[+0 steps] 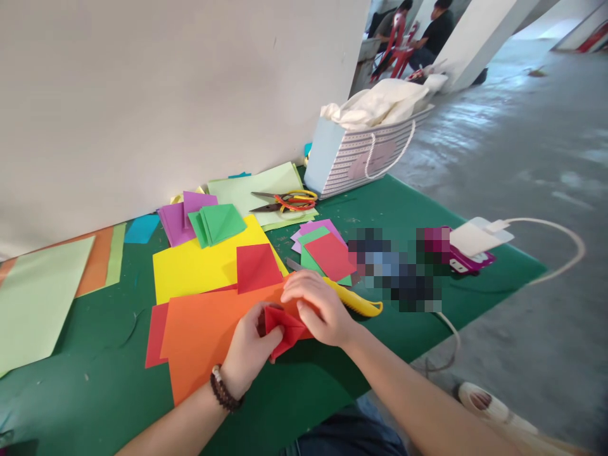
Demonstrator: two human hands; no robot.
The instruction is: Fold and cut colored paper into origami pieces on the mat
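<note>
My left hand (251, 345) is closed on a folded red paper (286, 335), with the thumb pressed into its opened fold. A dark beaded bracelet is on that wrist. Beside the paper's right edge is my right hand (323, 307), its fingers loosely curved and apart from the thumb; the lower fingers are hidden. Under both hands lie orange sheets (204, 329). A yellow-handled tool (358, 301) with a thin blade lies just behind my right hand. Near it, a red square (327, 254) rests on green and purple squares, and another red square (259, 267) overlaps a yellow sheet (190, 272).
Scissors (287, 201) lie on pale green sheets (259, 180) at the back. Folded green papers (221, 225) and purple papers (175, 221) are left of them. A striped gift bag (365, 152) stands at the back right. A white device with a cable (479, 235) lies near the table's right edge.
</note>
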